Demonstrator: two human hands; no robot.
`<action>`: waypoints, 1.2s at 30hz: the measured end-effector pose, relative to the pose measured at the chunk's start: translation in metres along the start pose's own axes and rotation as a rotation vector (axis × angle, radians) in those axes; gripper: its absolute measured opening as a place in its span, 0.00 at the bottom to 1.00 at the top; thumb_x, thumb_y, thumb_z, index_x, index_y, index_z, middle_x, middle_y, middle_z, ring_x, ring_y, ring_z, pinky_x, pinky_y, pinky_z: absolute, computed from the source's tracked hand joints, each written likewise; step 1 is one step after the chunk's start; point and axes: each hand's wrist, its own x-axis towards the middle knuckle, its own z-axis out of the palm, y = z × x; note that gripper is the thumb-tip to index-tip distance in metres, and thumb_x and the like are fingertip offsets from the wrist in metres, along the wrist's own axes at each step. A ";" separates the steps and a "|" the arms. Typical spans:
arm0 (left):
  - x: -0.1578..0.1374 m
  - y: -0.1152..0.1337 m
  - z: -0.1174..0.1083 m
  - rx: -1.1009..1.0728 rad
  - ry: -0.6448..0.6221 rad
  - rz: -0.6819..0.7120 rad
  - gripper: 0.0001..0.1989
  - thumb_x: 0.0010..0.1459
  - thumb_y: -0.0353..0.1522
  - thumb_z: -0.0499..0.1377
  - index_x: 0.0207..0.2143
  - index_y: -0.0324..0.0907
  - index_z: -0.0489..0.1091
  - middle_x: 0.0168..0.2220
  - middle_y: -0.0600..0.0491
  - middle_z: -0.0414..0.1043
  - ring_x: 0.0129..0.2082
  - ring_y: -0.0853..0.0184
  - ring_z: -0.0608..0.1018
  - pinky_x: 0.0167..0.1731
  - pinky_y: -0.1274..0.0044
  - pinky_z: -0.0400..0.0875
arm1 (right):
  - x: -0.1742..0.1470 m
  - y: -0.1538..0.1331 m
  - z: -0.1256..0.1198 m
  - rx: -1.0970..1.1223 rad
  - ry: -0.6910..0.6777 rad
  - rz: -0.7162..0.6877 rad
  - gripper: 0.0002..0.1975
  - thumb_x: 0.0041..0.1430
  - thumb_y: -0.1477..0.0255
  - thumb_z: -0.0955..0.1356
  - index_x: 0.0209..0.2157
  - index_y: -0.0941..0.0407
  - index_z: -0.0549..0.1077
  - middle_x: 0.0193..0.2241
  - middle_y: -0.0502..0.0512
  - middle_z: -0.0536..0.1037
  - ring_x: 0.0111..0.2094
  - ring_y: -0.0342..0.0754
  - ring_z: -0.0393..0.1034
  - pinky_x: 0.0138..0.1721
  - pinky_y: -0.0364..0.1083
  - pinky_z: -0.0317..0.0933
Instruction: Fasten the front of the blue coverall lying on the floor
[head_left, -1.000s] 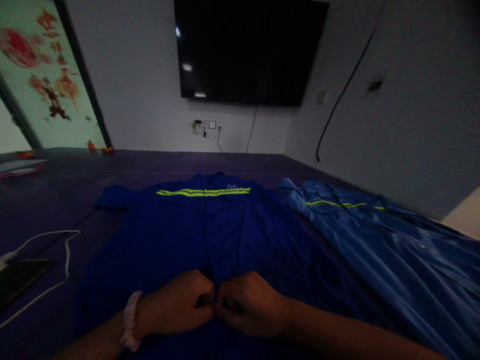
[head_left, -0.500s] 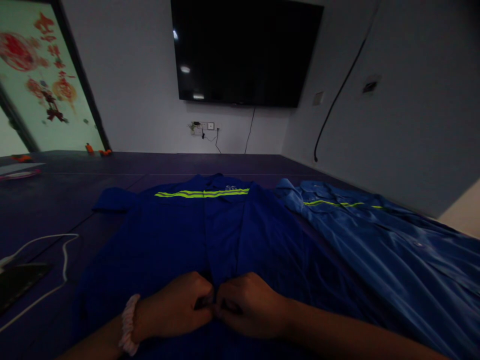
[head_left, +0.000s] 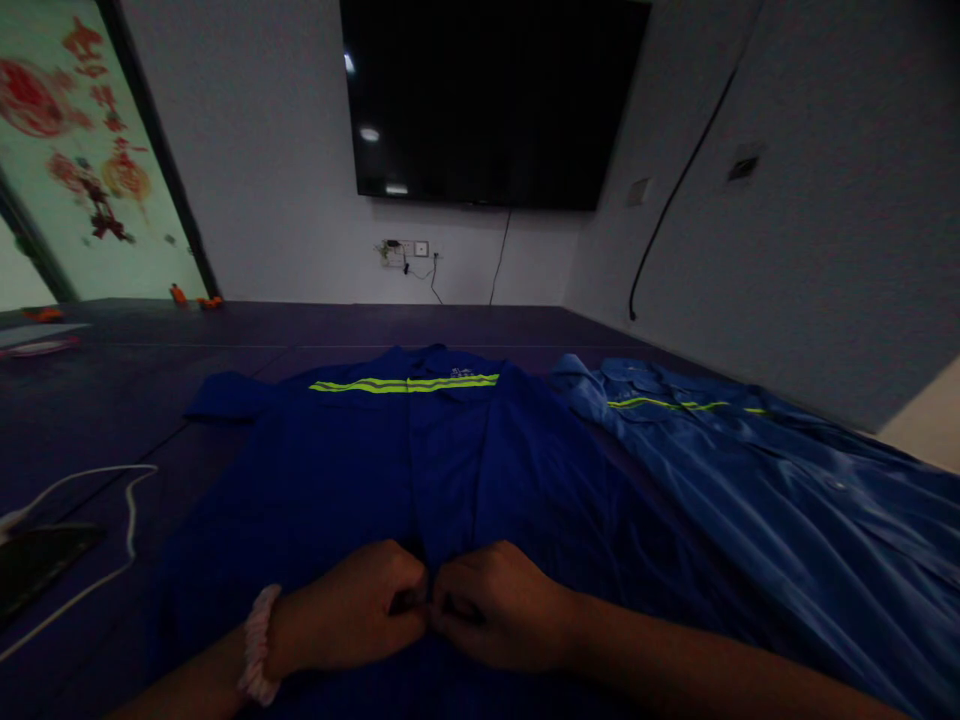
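A dark blue work jacket [head_left: 337, 470] with yellow-green reflective stripes across the chest lies spread out, its collar away from me. Both my hands meet low over its front opening. My left hand [head_left: 367, 605], with a pink scrunchie [head_left: 259, 645] at the wrist, pinches the jacket's front edge. Fingertip to fingertip with it, my right hand [head_left: 502, 605] grips the other side of the same edge. Whatever lies right between the fingertips, such as a button, is too dark and covered to make out.
To the right lies a lighter blue work jacket [head_left: 720, 470] with thin yellow stripes. A phone [head_left: 45, 565] with a white cable [head_left: 131, 510] is at the left. Small orange toys [head_left: 210, 302] sit by the door, and a television [head_left: 487, 100] hangs on the far wall.
Both hands hold practically the same pose on the jacket's front edge. The view has tilted very slightly; nothing else has visibly moved.
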 end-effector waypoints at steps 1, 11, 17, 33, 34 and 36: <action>0.000 0.000 -0.001 0.005 -0.004 0.003 0.09 0.50 0.27 0.54 0.18 0.38 0.62 0.18 0.58 0.64 0.19 0.76 0.62 0.20 0.81 0.51 | 0.000 0.000 0.000 0.002 -0.001 -0.002 0.06 0.56 0.72 0.63 0.31 0.57 0.70 0.25 0.49 0.75 0.23 0.39 0.66 0.23 0.39 0.50; 0.001 -0.003 -0.001 -0.032 -0.041 -0.007 0.09 0.50 0.27 0.53 0.18 0.38 0.61 0.18 0.59 0.63 0.18 0.76 0.61 0.18 0.80 0.50 | 0.001 -0.002 -0.004 -0.003 -0.044 0.008 0.06 0.56 0.72 0.63 0.32 0.57 0.71 0.26 0.49 0.75 0.24 0.40 0.68 0.23 0.39 0.52; 0.000 0.001 -0.003 -0.011 -0.031 -0.011 0.09 0.50 0.27 0.54 0.18 0.38 0.61 0.18 0.59 0.62 0.18 0.76 0.61 0.19 0.81 0.50 | 0.000 -0.001 -0.002 -0.006 -0.035 0.005 0.05 0.55 0.72 0.63 0.32 0.57 0.71 0.26 0.48 0.75 0.24 0.39 0.67 0.23 0.39 0.51; 0.000 0.003 -0.005 0.026 -0.031 -0.023 0.09 0.50 0.28 0.53 0.18 0.38 0.61 0.18 0.59 0.62 0.18 0.76 0.61 0.19 0.81 0.50 | 0.001 -0.001 -0.001 -0.026 -0.033 -0.005 0.06 0.56 0.71 0.63 0.31 0.57 0.70 0.25 0.48 0.74 0.23 0.39 0.66 0.22 0.39 0.50; 0.000 0.003 -0.005 0.026 -0.034 -0.030 0.09 0.50 0.28 0.53 0.18 0.38 0.61 0.18 0.59 0.62 0.18 0.76 0.61 0.19 0.81 0.50 | 0.001 0.000 -0.001 -0.027 -0.029 0.001 0.06 0.57 0.71 0.63 0.31 0.57 0.70 0.24 0.48 0.74 0.23 0.39 0.65 0.22 0.39 0.49; 0.000 0.004 -0.005 0.017 -0.031 -0.037 0.09 0.50 0.28 0.54 0.18 0.38 0.61 0.18 0.58 0.63 0.19 0.76 0.61 0.19 0.81 0.51 | 0.001 0.000 0.000 -0.023 -0.023 0.010 0.06 0.56 0.71 0.63 0.31 0.57 0.70 0.24 0.47 0.74 0.22 0.39 0.65 0.22 0.39 0.49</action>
